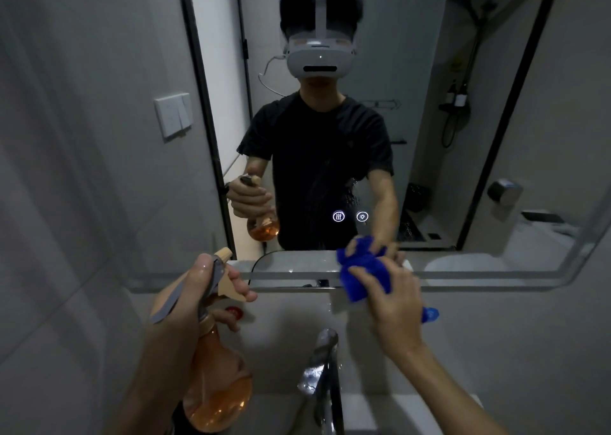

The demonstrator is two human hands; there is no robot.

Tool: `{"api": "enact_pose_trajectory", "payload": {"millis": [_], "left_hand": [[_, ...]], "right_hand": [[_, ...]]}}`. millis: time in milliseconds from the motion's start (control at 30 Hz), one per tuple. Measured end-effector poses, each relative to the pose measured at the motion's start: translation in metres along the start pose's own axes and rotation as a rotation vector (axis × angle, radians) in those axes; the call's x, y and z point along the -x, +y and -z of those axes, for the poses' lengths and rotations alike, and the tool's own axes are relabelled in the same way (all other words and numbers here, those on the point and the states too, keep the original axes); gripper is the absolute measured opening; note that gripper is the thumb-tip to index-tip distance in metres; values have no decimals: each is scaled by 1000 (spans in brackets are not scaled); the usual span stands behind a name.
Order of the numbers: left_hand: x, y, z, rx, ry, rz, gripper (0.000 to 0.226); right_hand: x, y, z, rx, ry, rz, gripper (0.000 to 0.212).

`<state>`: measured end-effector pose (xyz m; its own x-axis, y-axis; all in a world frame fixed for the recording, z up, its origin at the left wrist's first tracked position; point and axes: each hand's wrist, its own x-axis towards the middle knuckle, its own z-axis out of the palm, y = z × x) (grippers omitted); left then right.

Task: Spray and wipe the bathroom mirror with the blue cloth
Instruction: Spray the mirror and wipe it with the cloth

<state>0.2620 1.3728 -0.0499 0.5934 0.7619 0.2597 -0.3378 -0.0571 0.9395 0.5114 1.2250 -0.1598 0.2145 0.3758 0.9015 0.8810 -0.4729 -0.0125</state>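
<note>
The bathroom mirror [429, 71] fills the wall ahead, black-framed at its sides, with two lit touch icons low in the glass. My left hand [195, 295] grips an orange spray bottle [215, 378] by its neck, fingers by the trigger, nozzle facing the mirror. The bottle holds orange liquid in its round body. My right hand [393, 305] holds a bunched blue cloth [360, 269] against the mirror's lower edge, right of centre. The glass reflects both hands, the bottle and the cloth.
A chrome tap [324, 362] stands below, over a white basin [380, 411]. A small red item [233, 312] and a blue item [429, 314] lie on the ledge under the mirror. A wall switch [173, 115] sits left of the mirror.
</note>
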Motion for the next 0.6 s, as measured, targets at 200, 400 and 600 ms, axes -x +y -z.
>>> {"api": "enact_pose_trajectory", "payload": {"millis": [200,400,600], "left_hand": [[-3,1,-17,-37,-31,-5,50],[-4,-2,-27,-39,-73,4,48],[2,4,-3,-72,-10,5,50]], "right_hand": [[-60,28,25,-78,269,-282,46],[-2,-24,-24,31,-75,126,39],[-8,-57,-19,-73,-152,175,52]]}}
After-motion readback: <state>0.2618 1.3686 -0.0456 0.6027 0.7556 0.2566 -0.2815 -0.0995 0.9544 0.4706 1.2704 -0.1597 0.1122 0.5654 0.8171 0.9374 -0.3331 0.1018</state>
